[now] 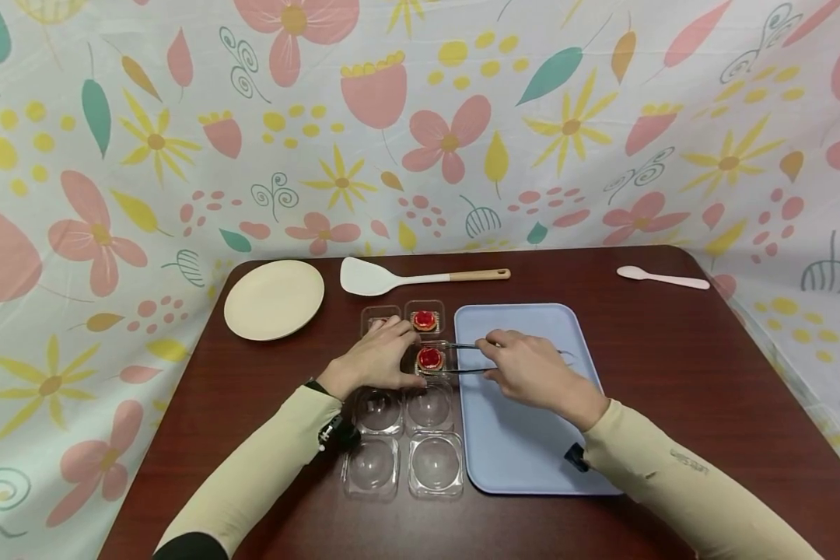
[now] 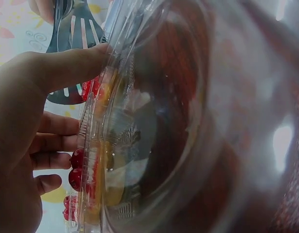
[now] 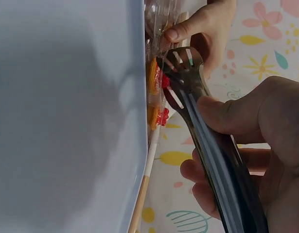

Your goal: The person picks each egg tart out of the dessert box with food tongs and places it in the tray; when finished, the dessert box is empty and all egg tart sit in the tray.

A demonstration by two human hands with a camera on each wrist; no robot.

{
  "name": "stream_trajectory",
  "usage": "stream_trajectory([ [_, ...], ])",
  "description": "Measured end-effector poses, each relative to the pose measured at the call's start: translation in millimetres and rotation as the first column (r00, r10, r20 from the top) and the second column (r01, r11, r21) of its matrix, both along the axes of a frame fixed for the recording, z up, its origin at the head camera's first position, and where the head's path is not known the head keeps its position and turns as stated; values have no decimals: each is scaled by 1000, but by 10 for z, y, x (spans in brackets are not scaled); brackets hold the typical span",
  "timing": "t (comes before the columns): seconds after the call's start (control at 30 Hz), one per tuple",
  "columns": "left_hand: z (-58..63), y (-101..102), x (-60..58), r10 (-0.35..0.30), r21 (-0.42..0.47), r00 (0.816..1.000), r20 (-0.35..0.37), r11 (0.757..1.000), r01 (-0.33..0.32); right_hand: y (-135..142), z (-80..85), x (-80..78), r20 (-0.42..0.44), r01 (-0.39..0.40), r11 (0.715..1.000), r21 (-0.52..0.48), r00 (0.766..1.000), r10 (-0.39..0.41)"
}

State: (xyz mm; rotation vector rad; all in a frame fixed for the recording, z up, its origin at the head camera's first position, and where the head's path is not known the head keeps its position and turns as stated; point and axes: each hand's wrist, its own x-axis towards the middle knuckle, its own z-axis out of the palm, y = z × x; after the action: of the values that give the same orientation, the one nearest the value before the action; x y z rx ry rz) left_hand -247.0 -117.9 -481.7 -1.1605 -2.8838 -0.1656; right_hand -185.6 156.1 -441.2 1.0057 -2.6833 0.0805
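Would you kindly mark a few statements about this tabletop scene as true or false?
1. The right hand holds dark metal tongs. True.
2. The light blue tray is round. False: it is rectangular with rounded corners.
3. The round cream plate lies right of the tray. False: it lies left of it.
4. In the head view, a round red-topped tart shows between the tongs' arms. True.
5. The left hand holds the white spatula with a wooden handle. False: it touches a clear plastic box.
6. A small pale pink spoon lies right of the tray. True.
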Motion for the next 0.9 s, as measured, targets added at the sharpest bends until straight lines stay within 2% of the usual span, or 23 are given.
stream_trajectory([
  [0.33,6,3,12,5,-7,1000,0,1000,-5,-121,38,-11,-58,-22,998,64,998,26],
  [0.9,11,20,10,4,-5,1000,-8,1000,-4,-182,12,-53,-45,-19,993,115,999,24],
])
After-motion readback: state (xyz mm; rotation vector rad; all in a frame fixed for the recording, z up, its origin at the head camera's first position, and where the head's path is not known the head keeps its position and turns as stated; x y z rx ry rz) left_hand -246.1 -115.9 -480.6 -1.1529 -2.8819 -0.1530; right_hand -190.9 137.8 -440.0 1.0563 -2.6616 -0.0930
